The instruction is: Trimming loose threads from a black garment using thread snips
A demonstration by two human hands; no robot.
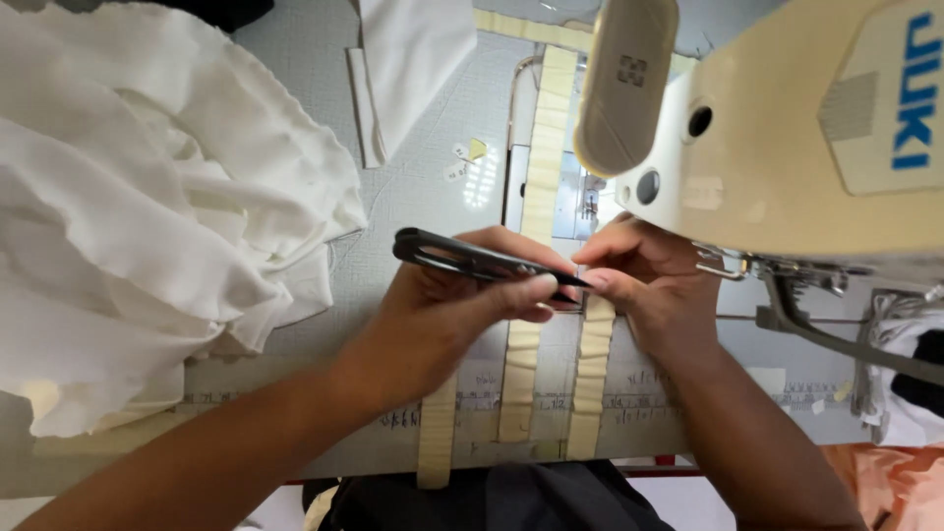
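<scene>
Two hands meet at the middle of the head view. Left hand [442, 305] is clamped on black snips [482, 260], their long axis running from ten o'clock to four o'clock, tips touching the right hand [654, 285], whose fingers pinch together on something too small to tell. Cream tape strips [521, 364] lie beneath; white cloth [147, 197] sits at nine o'clock, sewing machine [787, 138] at two.

I'm looking at a sewing workshop: a cream industrial sewing machine [787, 128] fills the right side of the grey worktable [423, 187], white fabric [147, 197] is heaped at its left edge, and masking-tape strips [536, 177] mark its surface.
</scene>
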